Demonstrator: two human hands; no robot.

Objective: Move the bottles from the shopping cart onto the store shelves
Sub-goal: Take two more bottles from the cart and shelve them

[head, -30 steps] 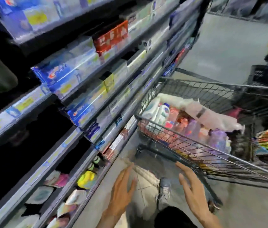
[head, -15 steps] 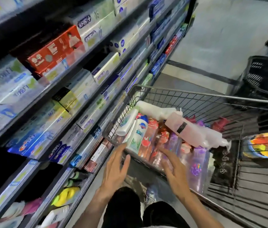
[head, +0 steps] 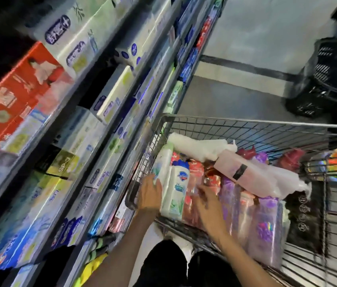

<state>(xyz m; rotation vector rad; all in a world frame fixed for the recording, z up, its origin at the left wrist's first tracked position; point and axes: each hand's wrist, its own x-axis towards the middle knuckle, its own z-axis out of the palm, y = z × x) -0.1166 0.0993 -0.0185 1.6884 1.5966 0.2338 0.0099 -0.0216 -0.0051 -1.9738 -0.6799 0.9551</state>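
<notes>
Here both hands are reaching into the shopping cart [head: 246,121] beside the shelves [head: 109,125], left hand [head: 150,195] and right hand [head: 207,206] spread and gripping nothing, apparently flanking the white bottle [head: 177,189] standing among the others to lift it out.

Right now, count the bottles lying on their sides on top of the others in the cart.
2. A white bottle lies across the far left end of the cart. A pink bottle with a black label lies beside it, toward the right. More may be hidden underneath.
</notes>
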